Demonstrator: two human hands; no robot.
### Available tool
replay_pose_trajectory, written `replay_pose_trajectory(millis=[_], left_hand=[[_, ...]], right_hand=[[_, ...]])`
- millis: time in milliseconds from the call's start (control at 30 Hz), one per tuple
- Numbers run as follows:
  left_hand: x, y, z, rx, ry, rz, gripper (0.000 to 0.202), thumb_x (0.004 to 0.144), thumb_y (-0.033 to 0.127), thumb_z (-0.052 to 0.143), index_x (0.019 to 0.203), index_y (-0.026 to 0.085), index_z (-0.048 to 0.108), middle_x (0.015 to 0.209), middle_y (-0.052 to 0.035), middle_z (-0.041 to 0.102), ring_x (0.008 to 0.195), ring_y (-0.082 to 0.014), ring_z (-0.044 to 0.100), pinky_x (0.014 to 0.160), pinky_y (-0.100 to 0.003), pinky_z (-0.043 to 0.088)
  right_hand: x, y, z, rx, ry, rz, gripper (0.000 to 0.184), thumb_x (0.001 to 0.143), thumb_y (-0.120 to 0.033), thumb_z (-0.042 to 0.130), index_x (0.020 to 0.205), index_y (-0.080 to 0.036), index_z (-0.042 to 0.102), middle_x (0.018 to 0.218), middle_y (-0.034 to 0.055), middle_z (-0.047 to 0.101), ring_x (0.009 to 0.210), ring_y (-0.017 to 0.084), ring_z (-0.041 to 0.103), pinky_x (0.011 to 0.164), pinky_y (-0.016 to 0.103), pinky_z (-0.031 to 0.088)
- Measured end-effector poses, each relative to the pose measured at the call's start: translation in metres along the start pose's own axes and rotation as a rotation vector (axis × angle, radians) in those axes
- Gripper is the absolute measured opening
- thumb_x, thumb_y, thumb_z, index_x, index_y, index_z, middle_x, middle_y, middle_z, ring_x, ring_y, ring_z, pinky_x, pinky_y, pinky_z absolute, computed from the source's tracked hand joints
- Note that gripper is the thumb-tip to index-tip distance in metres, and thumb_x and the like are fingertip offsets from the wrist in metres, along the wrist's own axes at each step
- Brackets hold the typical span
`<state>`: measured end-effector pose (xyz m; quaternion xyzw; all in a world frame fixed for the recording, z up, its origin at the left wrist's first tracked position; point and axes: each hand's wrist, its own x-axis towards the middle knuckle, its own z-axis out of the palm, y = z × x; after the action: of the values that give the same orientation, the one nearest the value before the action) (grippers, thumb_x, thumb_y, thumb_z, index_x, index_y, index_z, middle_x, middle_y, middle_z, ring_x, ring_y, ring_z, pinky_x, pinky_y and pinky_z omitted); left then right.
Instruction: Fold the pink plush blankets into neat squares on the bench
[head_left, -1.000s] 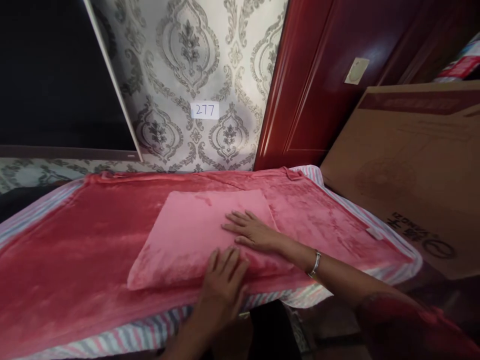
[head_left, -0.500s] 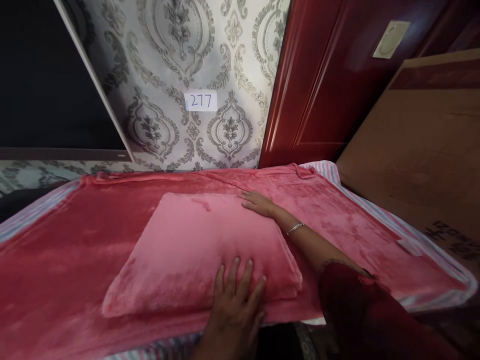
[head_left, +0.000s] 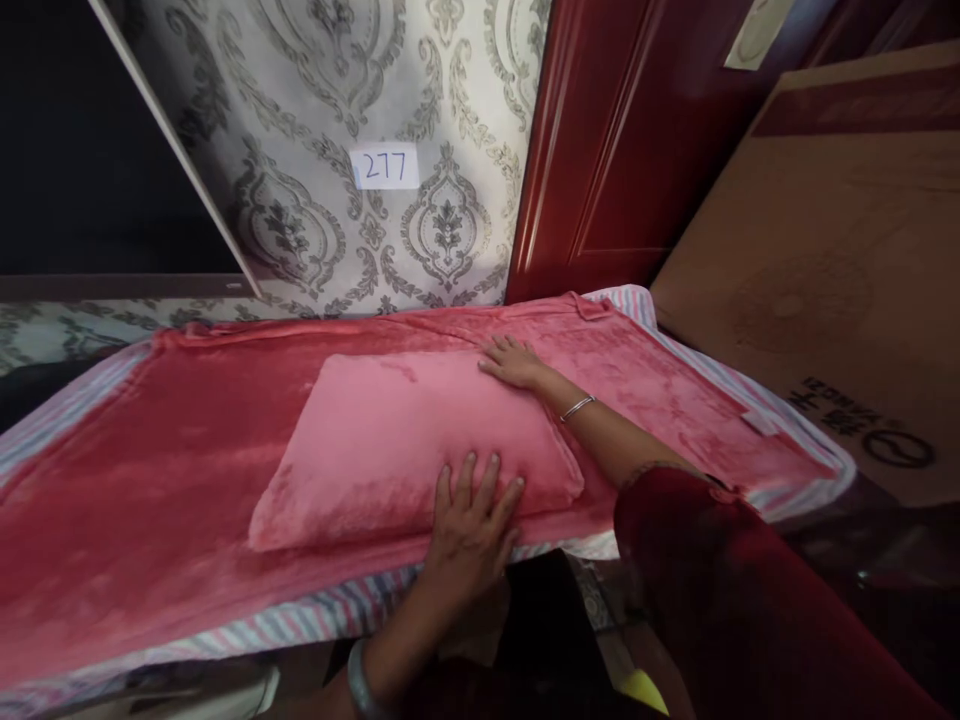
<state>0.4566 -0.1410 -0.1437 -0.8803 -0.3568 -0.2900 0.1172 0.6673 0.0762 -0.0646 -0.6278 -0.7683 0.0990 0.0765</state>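
A plush pink pillow-shaped piece (head_left: pixel 382 430) lies flat on a red plush blanket (head_left: pixel 195 440). On its near edge, right of the middle, my left hand (head_left: pixel 471 520) rests palm down with the fingers spread. At its far right corner my right hand (head_left: pixel 514 362) lies flat, fingers stretched out. Neither hand grips anything. The right forearm passes across the piece's right side. Under the red blanket a striped cloth (head_left: pixel 315 615) shows along the edges.
A dark screen (head_left: pixel 105 150) stands at the back left, before patterned wallpaper. A paper marked 277 (head_left: pixel 385 166) is on the wall. A dark red door panel (head_left: pixel 622 150) is behind, and a large cardboard box (head_left: pixel 840 270) stands at the right.
The camera view has shifted, so everything sits higher and more of the near striped edge shows. Both hands stay in about the same places on the pink piece.
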Motion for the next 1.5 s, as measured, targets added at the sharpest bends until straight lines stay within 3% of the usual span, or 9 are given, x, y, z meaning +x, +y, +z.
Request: replay_pose_trajectory(millis=[133, 233, 367, 533, 833, 1000, 1167, 1333, 1500], left_hand=[[0.005, -0.008, -0.016, -0.070, -0.030, 0.022, 0.055, 0.094, 0.034, 0.058, 0.148, 0.024, 0.052, 0.156, -0.0132, 0.047, 0.144, -0.0353, 0.041, 0.117, -0.059, 0.031], [0.009, -0.036, -0.043, -0.053, -0.070, 0.001, 0.048, 0.099, 0.025, 0.043, 0.146, 0.021, 0.052, 0.153, -0.0144, 0.051, 0.142, -0.0297, 0.046, 0.118, -0.058, 0.030], [0.006, -0.088, -0.076, 0.122, -0.164, -0.279, 0.053, 0.101, 0.037, 0.038, 0.150, 0.017, 0.048, 0.158, -0.0196, 0.042, 0.147, -0.0374, 0.037, 0.118, -0.070, 0.017], [-0.013, -0.119, -0.079, 0.228, -0.366, -0.515, 0.060, 0.101, 0.047, 0.036, 0.154, 0.019, 0.042, 0.164, -0.0189, 0.029, 0.152, -0.0419, 0.023, 0.114, -0.074, 0.022], [-0.017, -0.118, -0.077, 0.185, -0.404, -0.546, 0.060, 0.101, 0.046, 0.034, 0.156, 0.023, 0.040, 0.165, -0.0144, 0.029, 0.153, -0.0374, 0.023, 0.117, -0.068, 0.024], [-0.048, -0.139, -0.093, 0.017, -0.181, -0.568, 0.060, 0.098, 0.050, 0.038, 0.147, 0.018, 0.052, 0.157, -0.0155, 0.044, 0.148, -0.0321, 0.038, 0.122, -0.056, 0.026], [-0.081, -0.167, -0.099, -0.262, -0.003, -0.859, 0.068, 0.089, 0.058, 0.050, 0.141, 0.014, 0.056, 0.141, -0.0168, 0.061, 0.133, -0.0329, 0.055, 0.114, -0.049, 0.042], [-0.079, -0.182, -0.105, -0.501, 0.066, -1.048, 0.077, 0.079, 0.060, 0.062, 0.138, 0.011, 0.058, 0.129, -0.0184, 0.066, 0.117, -0.0340, 0.064, 0.103, -0.050, 0.050], [-0.068, -0.182, -0.109, -0.742, 0.081, -1.054, 0.089, 0.069, 0.065, 0.072, 0.139, 0.012, 0.058, 0.124, -0.0167, 0.069, 0.119, -0.0342, 0.062, 0.105, -0.048, 0.049]], right_hand=[[-0.068, -0.023, -0.001, 0.040, 0.147, -0.050, 0.071, 0.101, -0.066, 0.031, 0.162, -0.031, 0.025, 0.170, 0.0077, 0.016, 0.155, 0.038, 0.011, 0.120, 0.066, 0.011], [-0.131, -0.033, 0.013, 0.051, 0.170, -0.052, 0.068, 0.102, -0.065, 0.027, 0.162, -0.033, 0.026, 0.170, 0.0067, 0.015, 0.155, 0.037, 0.008, 0.121, 0.065, 0.014], [-0.180, -0.025, 0.044, 0.045, 0.193, -0.005, 0.064, 0.103, -0.062, 0.028, 0.161, -0.036, 0.028, 0.170, 0.0046, 0.014, 0.155, 0.038, 0.008, 0.119, 0.068, 0.017], [-0.184, -0.009, 0.078, 0.130, 0.261, -0.060, 0.065, 0.104, -0.060, 0.026, 0.160, -0.030, 0.032, 0.170, 0.0058, 0.015, 0.155, 0.031, 0.019, 0.123, 0.055, 0.024], [-0.188, -0.003, 0.091, 0.310, 0.439, -0.113, 0.059, 0.104, -0.057, 0.030, 0.154, -0.030, 0.045, 0.166, 0.0051, 0.029, 0.151, 0.028, 0.031, 0.122, 0.053, 0.030], [-0.206, 0.003, 0.099, 0.375, 0.523, -0.098, 0.060, 0.103, -0.059, 0.032, 0.152, -0.029, 0.048, 0.165, 0.0059, 0.032, 0.149, 0.027, 0.034, 0.120, 0.052, 0.034], [-0.221, 0.007, 0.104, 0.357, 0.567, -0.025, 0.065, 0.102, -0.061, 0.029, 0.152, -0.023, 0.046, 0.150, 0.0110, 0.054, 0.137, 0.030, 0.051, 0.114, 0.052, 0.041], [-0.219, 0.005, 0.096, 0.324, 0.565, 0.148, 0.070, 0.097, -0.061, 0.037, 0.150, -0.017, 0.050, 0.139, 0.0159, 0.063, 0.123, 0.037, 0.062, 0.104, 0.055, 0.048], [-0.213, 0.003, 0.087, 0.381, 0.508, 0.212, 0.073, 0.091, -0.061, 0.047, 0.149, -0.017, 0.050, 0.143, 0.0147, 0.059, 0.125, 0.037, 0.061, 0.104, 0.051, 0.050]])
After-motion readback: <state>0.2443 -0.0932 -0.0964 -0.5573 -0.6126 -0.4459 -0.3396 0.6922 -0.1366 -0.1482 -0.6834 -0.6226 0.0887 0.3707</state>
